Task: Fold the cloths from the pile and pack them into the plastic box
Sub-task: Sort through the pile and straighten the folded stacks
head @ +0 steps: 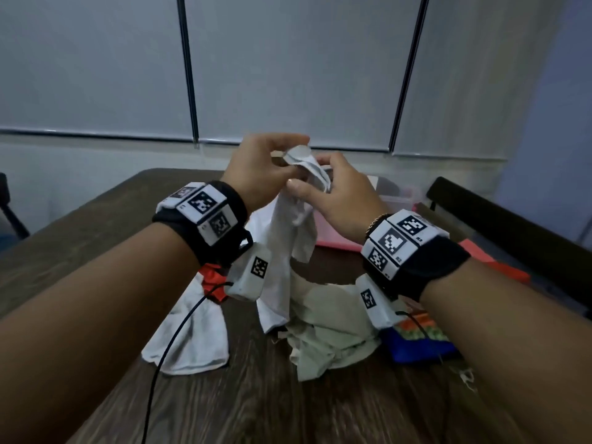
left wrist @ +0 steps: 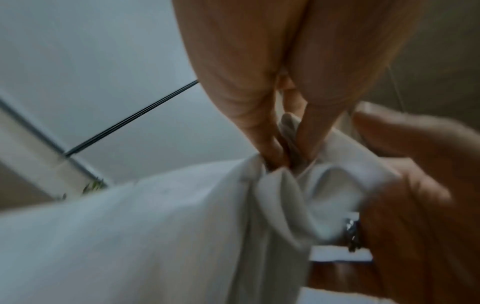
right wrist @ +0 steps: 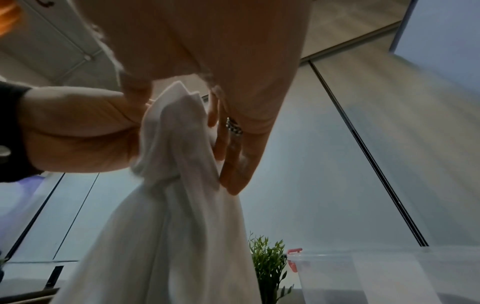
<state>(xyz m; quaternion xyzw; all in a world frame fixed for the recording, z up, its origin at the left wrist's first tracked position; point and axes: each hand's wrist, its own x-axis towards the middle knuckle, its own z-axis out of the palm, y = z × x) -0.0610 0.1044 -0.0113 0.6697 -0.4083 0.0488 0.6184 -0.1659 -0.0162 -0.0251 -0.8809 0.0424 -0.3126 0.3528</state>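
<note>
Head: left hand [head: 256, 168] and right hand [head: 333, 193] both pinch the top of a white cloth [head: 285, 251], hanging above the pile [head: 323, 325] on the bench [head: 256, 405]; plastic box [head: 390, 190] behind.
Left wrist: fingers [left wrist: 265, 142] clamp a bunched edge.
Right wrist: same pinch; cloth limp and light, so best taken at the corners.

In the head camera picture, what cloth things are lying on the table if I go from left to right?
White cloth → red cloth → white cloth held up by both hands → pale beige crumpled cloth → blue cloth with an orange and green pattern.
</note>
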